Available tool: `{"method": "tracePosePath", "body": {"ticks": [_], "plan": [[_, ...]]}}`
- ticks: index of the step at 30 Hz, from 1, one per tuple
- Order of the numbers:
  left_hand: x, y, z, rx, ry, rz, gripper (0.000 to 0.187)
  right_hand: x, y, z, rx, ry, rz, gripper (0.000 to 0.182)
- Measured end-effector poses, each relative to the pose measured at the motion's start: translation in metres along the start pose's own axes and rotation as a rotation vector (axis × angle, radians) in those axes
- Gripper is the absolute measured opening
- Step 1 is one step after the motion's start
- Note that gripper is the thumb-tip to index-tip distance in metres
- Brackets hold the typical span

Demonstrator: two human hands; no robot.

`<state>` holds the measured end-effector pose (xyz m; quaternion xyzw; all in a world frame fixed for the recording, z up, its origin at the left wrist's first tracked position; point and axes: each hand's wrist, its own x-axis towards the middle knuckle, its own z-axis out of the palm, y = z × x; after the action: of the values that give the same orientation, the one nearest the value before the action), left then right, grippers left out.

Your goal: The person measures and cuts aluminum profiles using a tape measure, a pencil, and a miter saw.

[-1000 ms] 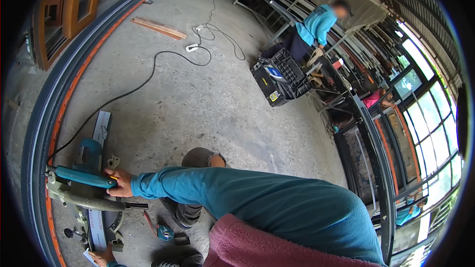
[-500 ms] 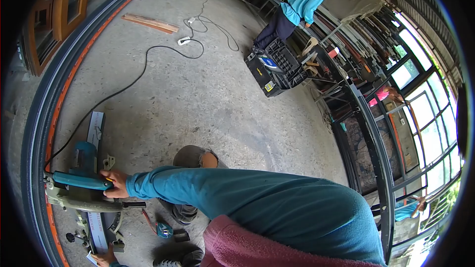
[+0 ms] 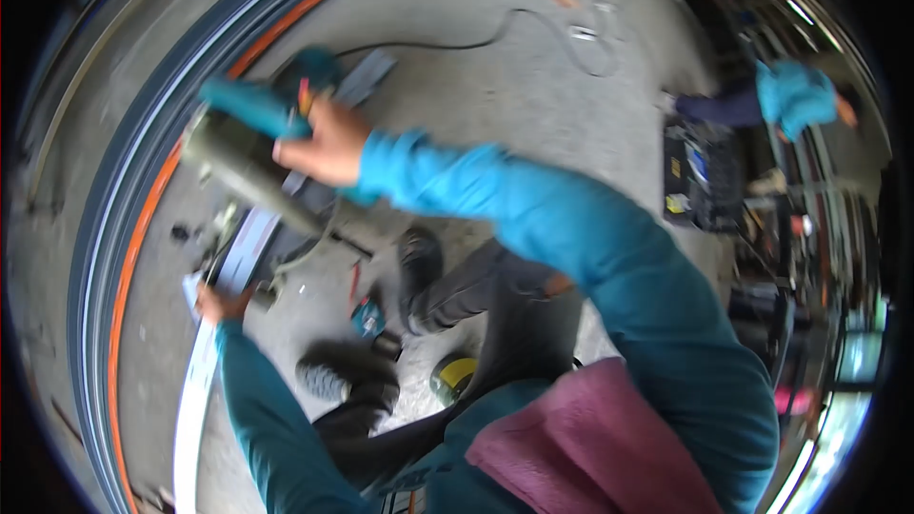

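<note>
A miter saw with a teal handle (image 3: 249,107) and a grey-green guard (image 3: 246,169) stands on the floor at the left. My right hand (image 3: 328,145) is closed around the near end of that handle, with a small red and yellow piece showing beside the fingers. Under the saw runs a long white-filmed metal profile (image 3: 197,400), reaching toward the bottom edge. My left hand (image 3: 223,305) grips this profile just in front of the saw base; blur hides its fingers in part. The blade cannot be made out.
Long dark profiles with an orange strip (image 3: 143,228) curve along the left. A teal tool (image 3: 365,317) and a yellow-black round item (image 3: 453,377) lie by my feet. A black cord (image 3: 428,45) crosses the floor. A toolbox (image 3: 700,176) and a co-worker (image 3: 798,100) are right.
The view has swung down and left, blurring the picture. My left arm now shows fully, and the saw sits higher in view. Both hands keep their places on the saw handle and profile.
</note>
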<state>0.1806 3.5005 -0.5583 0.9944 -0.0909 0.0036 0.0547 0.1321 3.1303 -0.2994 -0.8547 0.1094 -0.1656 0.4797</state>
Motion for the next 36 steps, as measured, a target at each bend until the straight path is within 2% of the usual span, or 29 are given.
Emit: {"method": "tracePosePath", "body": {"ticks": [1, 2, 3, 5, 6, 7, 8, 9, 11, 12, 13, 14, 15, 17, 19, 20, 22, 28, 30, 32, 34, 35, 36], "plan": [[0.002, 0.018, -0.034, -0.148, -0.161, -0.078, 0.109, 0.026, -0.030, -0.011, -0.107, -0.171, 0.118, 0.032], [0.000, 0.018, -0.034, -0.177, -0.100, -0.030, 0.103, 0.053, -0.026, -0.002, -0.043, -0.254, 0.136, 0.036], [-0.001, 0.016, -0.029, -0.133, -0.093, -0.039, 0.104, 0.068, -0.051, -0.010, 0.083, -0.432, 0.333, 0.038], [-0.003, 0.016, -0.027, -0.115, -0.066, -0.045, 0.106, 0.080, -0.064, -0.016, 0.196, -0.488, 0.327, 0.047], [-0.004, 0.014, -0.019, -0.077, -0.029, -0.040, 0.107, 0.083, -0.054, -0.019, 0.414, -0.514, 0.360, 0.050], [-0.004, 0.012, -0.016, -0.061, -0.013, -0.033, 0.107, 0.083, -0.033, -0.029, 0.509, -0.376, 0.304, 0.051], [-0.004, 0.012, -0.015, -0.045, 0.003, -0.027, 0.107, 0.083, -0.013, -0.039, 0.594, -0.244, 0.234, 0.051], [-0.003, 0.020, -0.034, -0.119, -0.104, -0.035, 0.109, 0.081, 0.008, -0.048, 0.622, -0.027, 0.274, 0.047], [-0.001, 0.024, -0.039, -0.031, -0.117, -0.021, 0.102, 0.080, 0.105, -0.059, 0.751, 0.272, 0.529, 0.038], [0.001, 0.024, -0.043, -0.075, -0.181, -0.045, 0.103, 0.078, 0.177, -0.056, 0.798, 0.270, 0.681, 0.040], [-0.003, 0.014, -0.028, -0.083, -0.099, -0.004, 0.107, 0.078, 0.259, -0.053, 0.758, 0.134, 0.877, 0.039], [-0.002, 0.016, -0.033, -0.072, -0.140, -0.027, 0.111, 0.075, 0.294, -0.036, 0.768, 0.091, 0.999, 0.039], [-0.006, 0.020, -0.042, -0.077, -0.124, -0.013, 0.113, 0.072, 0.308, -0.018, 0.764, 0.087, 1.030, 0.039], [-0.007, 0.024, -0.064, -0.186, -0.230, -0.060, 0.115, 0.077, 0.330, 0.007, 0.726, 0.074, 1.040, 0.039], [-0.014, 0.018, -0.053, -0.100, -0.230, -0.042, 0.125, 0.082, 0.348, 0.021, 0.688, 0.076, 1.039, 0.039], [-0.016, 0.021, -0.063, -0.009, -0.344, -0.058, 0.135, 0.085, 0.353, 0.026, 0.678, 0.079, 1.039, 0.039], [-0.024, 0.025, -0.073, -0.057, -0.366, -0.075, 0.135, 0.085, 0.367, 0.028, 0.656, 0.079, 1.035, 0.038], [-0.071, 0.025, -0.074, -0.203, -0.235, 0.011, 0.124, 0.095, 0.425, 0.009, 0.616, 0.030, 0.993, 0.039], [-0.087, 0.025, -0.069, -0.215, -0.251, 0.033, 0.117, 0.104, 0.450, -0.010, 0.616, 0.008, 0.976, 0.039], [-0.101, 0.032, -0.080, -0.143, -0.117, 0.131, 0.101, 0.111, 0.473, -0.038, 0.582, 0.019, 0.962, 0.039], [-0.119, 0.049, -0.083, -0.162, 0.134, 0.342, 0.089, 0.110, 0.470, -0.076, 0.469, 0.051, 0.941, 0.039], [-0.131, 0.067, -0.077, -0.174, -0.059, 0.446, 0.087, 0.109, 0.458, -0.099, 0.233, 0.075, 0.964, 0.044], [-0.144, 0.086, -0.067, -0.187, -0.256, 0.555, 0.085, 0.107, 0.473, -0.127, 0.189, 0.086, 0.949, 0.043]]}}
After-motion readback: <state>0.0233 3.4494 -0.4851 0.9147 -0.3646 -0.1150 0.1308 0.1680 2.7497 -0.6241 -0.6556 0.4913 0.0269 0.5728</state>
